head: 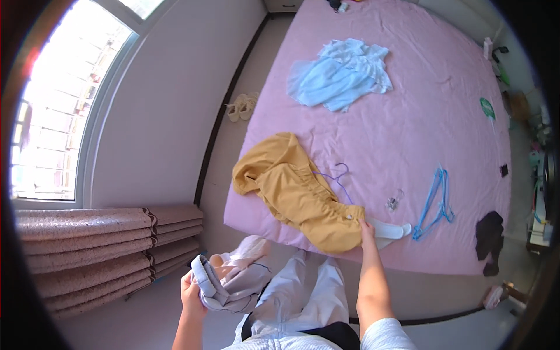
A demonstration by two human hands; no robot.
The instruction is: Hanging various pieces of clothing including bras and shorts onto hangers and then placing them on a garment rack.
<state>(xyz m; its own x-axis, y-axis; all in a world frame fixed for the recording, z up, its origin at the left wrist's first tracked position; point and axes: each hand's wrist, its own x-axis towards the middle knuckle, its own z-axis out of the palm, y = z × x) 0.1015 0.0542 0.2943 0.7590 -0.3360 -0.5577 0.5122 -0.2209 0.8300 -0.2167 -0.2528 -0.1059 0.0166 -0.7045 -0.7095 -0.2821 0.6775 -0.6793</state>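
My left hand (192,294) grips a bundle of pale grey and pinkish clothing (238,280), held off the bed's near edge. My right hand (367,231) holds the waistband end of a mustard-yellow garment (302,197) with a gathered elastic part, which lies spread over the near left corner of the bed. Part of a purple clothes hanger (337,178) shows beside it. White padded items (387,229) lie just right of my right hand, partly hidden. A light blue dress (345,78) lies farther back on the pink bedsheet (420,127).
Blue hangers (433,203), a small clear item (392,202) and black cloth (489,240) lie on the bed's right part. A green tag-like item (487,108) is near the far right edge. Shoes (241,107) stand on the floor by the wall; a gathered curtain (109,253) hangs at left.
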